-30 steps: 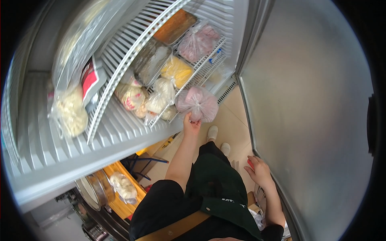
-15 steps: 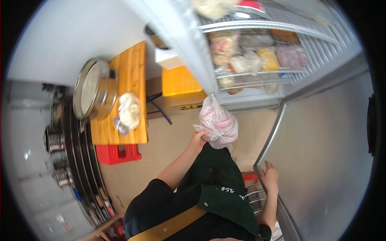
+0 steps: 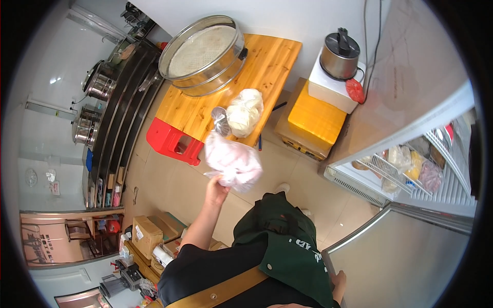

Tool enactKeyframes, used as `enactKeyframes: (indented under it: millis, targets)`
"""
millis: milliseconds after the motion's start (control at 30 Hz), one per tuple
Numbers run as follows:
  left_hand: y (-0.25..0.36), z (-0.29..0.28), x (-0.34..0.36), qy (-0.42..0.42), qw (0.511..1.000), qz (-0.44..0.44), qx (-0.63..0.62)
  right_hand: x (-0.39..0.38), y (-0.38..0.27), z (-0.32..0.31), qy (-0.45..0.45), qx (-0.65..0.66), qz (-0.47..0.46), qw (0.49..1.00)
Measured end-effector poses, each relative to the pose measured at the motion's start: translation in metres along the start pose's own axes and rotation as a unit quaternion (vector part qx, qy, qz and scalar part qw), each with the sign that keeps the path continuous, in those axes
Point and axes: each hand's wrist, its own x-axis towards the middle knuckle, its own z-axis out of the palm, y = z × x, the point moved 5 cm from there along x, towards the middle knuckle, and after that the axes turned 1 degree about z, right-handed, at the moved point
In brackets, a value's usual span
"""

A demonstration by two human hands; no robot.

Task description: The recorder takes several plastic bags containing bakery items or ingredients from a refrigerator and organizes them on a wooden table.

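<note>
My left hand (image 3: 217,190) is closed on the gathered neck of a clear plastic bag (image 3: 233,160) with pale pink contents I cannot make out. The bag hangs by the near edge of the wooden table (image 3: 179,110). On that table, just beyond it, lie a bag of pale, dough-like food (image 3: 245,113) and a small knotted bag (image 3: 220,119). At the lower right, my right hand (image 3: 339,281), partly hidden by my apron, grips the edge of the fridge door (image 3: 405,251). That door stands open.
A large round steel steamer (image 3: 203,84) sits on the table; a red stool (image 3: 172,141) is beneath. A steel pot (image 3: 340,54) stands on a white box over a yellow box (image 3: 316,118). Bagged food fills the fridge shelves (image 3: 387,172). Cardboard boxes (image 3: 146,236) stand at lower left.
My view has turned left, away from the fridge and toward the table. My left hand has carried the pink bag left to the table's edge. The right hand stays at the fridge door.
</note>
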Motion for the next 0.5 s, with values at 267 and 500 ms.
enactKeyframes:
  millis: [267,500]
  targets:
    - [0.144,-0.071,0.111,0.124,0.969,0.192,-0.092,-0.045,-0.012,-0.003,0.074,-0.097,0.134,0.983]
    - [0.194,-0.071,0.234,0.224,0.962,0.141,-0.064,-0.086,-0.028,-0.019,0.212,-0.075,0.103,0.969]
